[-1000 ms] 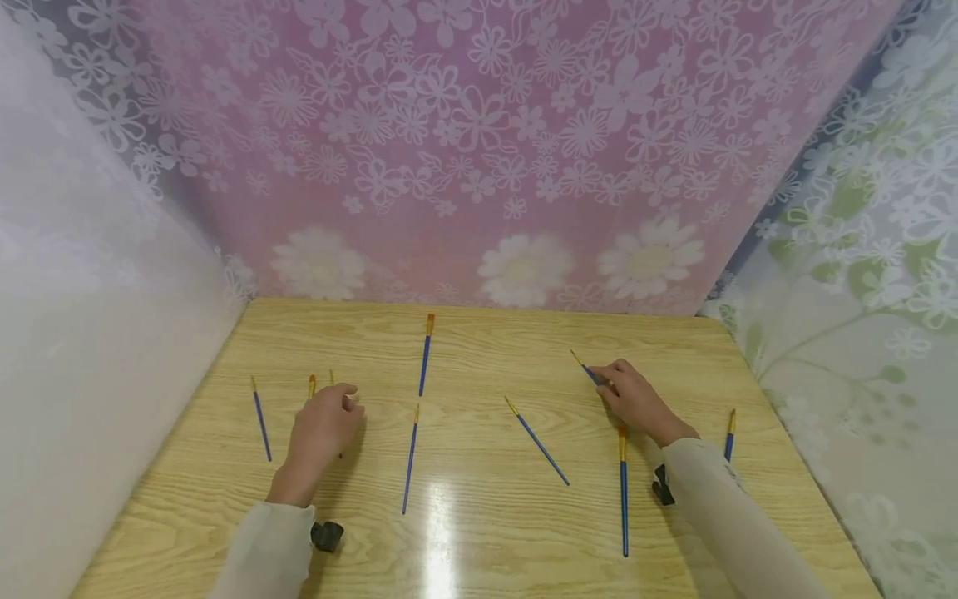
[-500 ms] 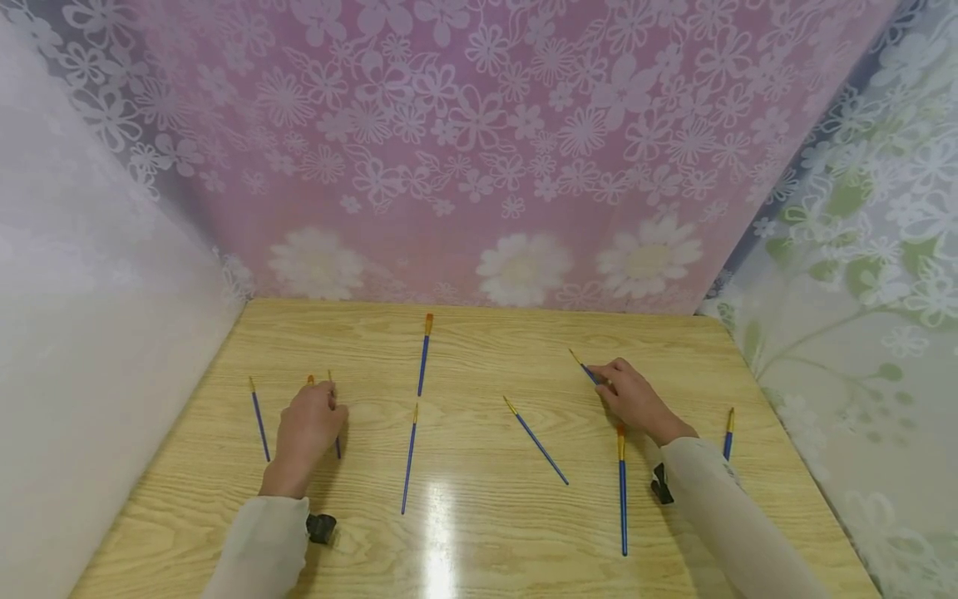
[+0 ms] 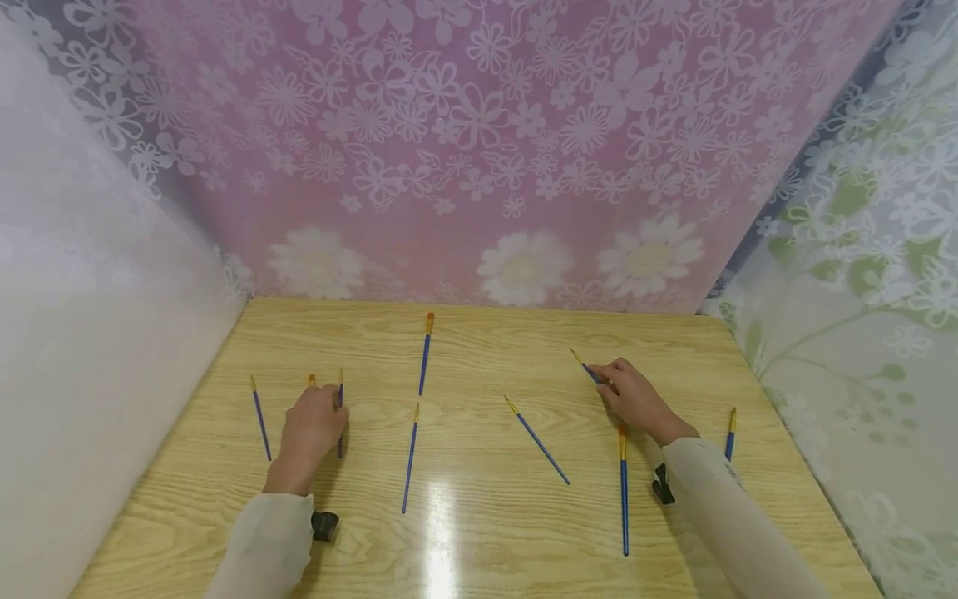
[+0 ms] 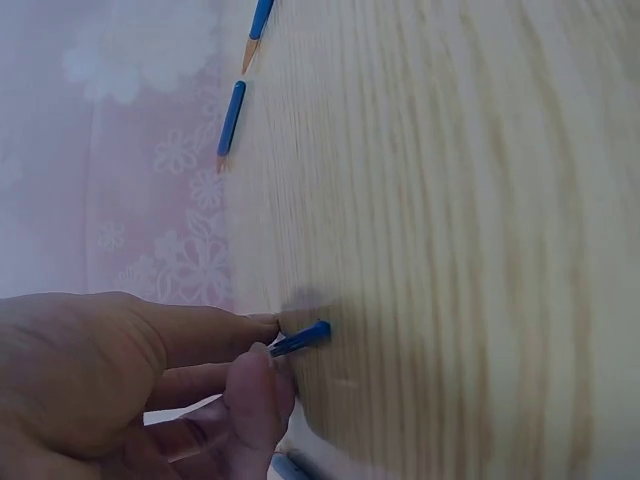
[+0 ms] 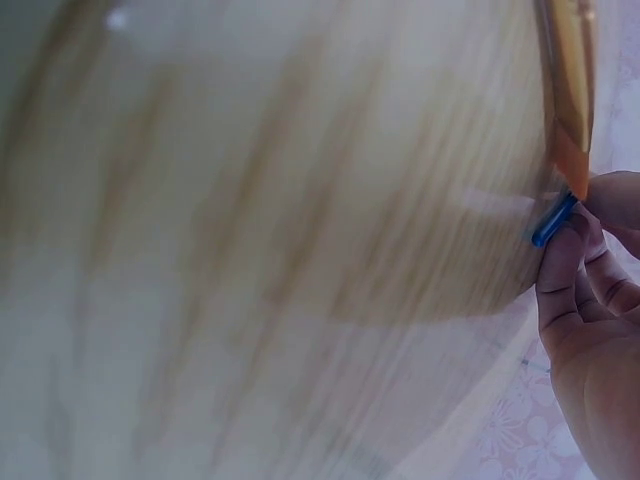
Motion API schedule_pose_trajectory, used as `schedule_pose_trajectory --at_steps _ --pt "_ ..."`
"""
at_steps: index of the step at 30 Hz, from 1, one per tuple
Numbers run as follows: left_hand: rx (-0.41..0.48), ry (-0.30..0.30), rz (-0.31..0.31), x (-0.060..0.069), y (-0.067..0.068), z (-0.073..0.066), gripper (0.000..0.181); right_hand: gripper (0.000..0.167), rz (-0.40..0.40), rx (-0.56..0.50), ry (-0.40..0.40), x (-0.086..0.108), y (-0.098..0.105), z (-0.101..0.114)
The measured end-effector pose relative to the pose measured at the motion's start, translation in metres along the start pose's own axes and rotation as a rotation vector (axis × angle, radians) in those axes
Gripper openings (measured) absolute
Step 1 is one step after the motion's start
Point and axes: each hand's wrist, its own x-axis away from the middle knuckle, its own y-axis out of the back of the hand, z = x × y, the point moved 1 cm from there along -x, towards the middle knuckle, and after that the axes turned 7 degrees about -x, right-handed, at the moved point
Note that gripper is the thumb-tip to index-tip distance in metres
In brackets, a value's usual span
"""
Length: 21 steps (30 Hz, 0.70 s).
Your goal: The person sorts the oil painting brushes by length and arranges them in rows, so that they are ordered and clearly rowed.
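Observation:
My left hand pinches a thin blue paintbrush between thumb and fingertips at the left of the table. In the left wrist view the blue handle end of that paintbrush sticks out past the fingertips. A wider orange-tipped paintbrush lies mostly hidden beneath this hand. On the right, my right hand pinches another thin paintbrush, its tip pointing away to the upper left. The right wrist view shows its blue handle end between thumb and finger.
Several paintbrushes lie apart on the wooden table: a slim brush far left, a flat brush at the back, a slanted brush in the middle, and a wide brush below the right hand. A flowered curtain closes the back.
My left hand has moved a little left and taken hold of the thin paintbrush, which has shifted slightly right. The right hand stays in place with its paintbrush.

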Motion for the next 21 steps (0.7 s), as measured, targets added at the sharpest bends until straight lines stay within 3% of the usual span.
schedule_pose_trajectory --at_steps 8,15,21 --pt "0.011 -0.019 -0.015 -0.005 -0.004 -0.005 0.048 0.044 0.000 -0.003 -0.004 -0.001 0.000 0.000" --pt "-0.045 -0.012 -0.009 -0.008 -0.006 -0.011 0.043 0.043 -0.003 0.000 0.005 -0.001 0.000 -0.001" --pt "-0.041 -0.019 -0.015 -0.011 -0.008 -0.015 0.041 0.043 -0.006 0.002 0.008 -0.001 0.000 -0.002"
